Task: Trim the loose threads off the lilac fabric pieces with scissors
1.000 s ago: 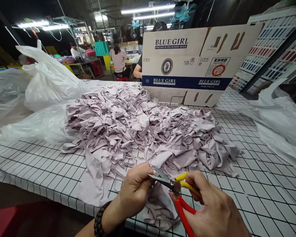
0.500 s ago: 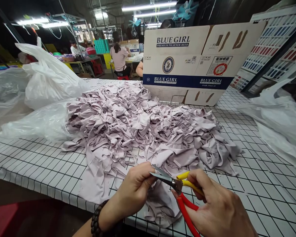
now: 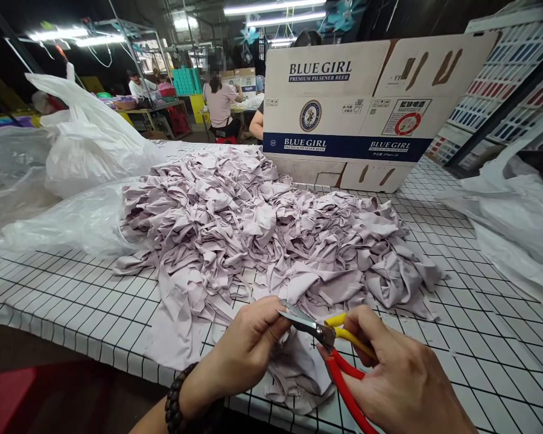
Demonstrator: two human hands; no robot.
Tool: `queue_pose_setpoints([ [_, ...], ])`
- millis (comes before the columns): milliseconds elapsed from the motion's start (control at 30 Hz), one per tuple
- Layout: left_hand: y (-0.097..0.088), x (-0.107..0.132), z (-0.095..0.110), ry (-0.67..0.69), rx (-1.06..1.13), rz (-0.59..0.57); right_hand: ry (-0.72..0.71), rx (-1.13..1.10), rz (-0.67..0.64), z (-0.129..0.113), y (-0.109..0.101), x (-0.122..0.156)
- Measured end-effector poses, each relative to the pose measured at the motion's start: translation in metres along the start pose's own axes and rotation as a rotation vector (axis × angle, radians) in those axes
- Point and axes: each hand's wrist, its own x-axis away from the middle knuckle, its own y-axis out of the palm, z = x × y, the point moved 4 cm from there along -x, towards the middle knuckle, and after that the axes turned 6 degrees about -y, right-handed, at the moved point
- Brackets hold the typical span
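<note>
My right hand (image 3: 393,367) is wrapped round scissors (image 3: 326,334) with one yellow and one red handle, their blades slightly apart. The blade tips reach my left hand (image 3: 248,349), right at its thumb and forefinger. Those fingers are pinched on a pale mauve cloth piece (image 3: 298,374), which hangs down below the blades toward the table's front edge. What lies between the blades is too small to make out. Just beyond both hands spreads a large heap of the same mauve cloth pieces (image 3: 217,223).
The table wears a white cloth with a black grid (image 3: 484,337). Behind the heap stands a cardboard beer carton (image 3: 326,114). Plastic bags lie at left (image 3: 81,150) and right (image 3: 516,223). A co-worker (image 3: 221,102) sits farther back; another person's arm (image 3: 256,125) shows beside the carton.
The scissor blades have come closer together, and the scissors have shifted very slightly to the right. My left hand keeps its pinch in nearly the same spot.
</note>
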Motion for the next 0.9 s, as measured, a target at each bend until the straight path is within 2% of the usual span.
queue_pose_setpoints([
  [367,-0.001,-0.001,0.003,-0.001,0.045,-0.021,0.045,-0.069,-0.099,-0.002,0.003,-0.001],
  [600,-0.001,0.000,0.000,0.002,0.021,-0.009,-0.018,-0.095,-0.054,-0.002,0.005,-0.002],
  [900,-0.002,0.000,0.002,0.031,0.065,0.005,0.024,-0.134,-0.069,0.006,0.014,0.003],
])
